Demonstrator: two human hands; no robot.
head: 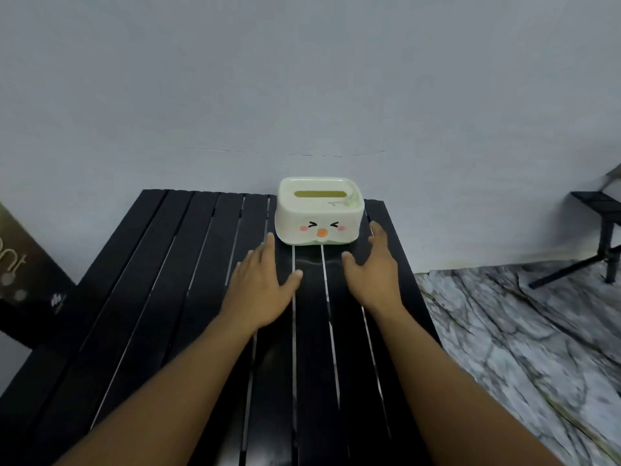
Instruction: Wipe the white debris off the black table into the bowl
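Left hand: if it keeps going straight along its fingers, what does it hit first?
Probably the pale green tissue box with a cartoon face. The left hand points at its near-left corner; it might slip past, depth is unclear.

A tissue box (319, 211) stands on the far edge of the slatted table (161, 297), close to the wall (302, 79) behind it. The left hand (260, 287) and right hand (376, 274) lie over the table just before the box, one at each side. Right of the table, a bench (601, 227) stands on the floor (521, 331); a cardboard box (23, 280) sits to the left.
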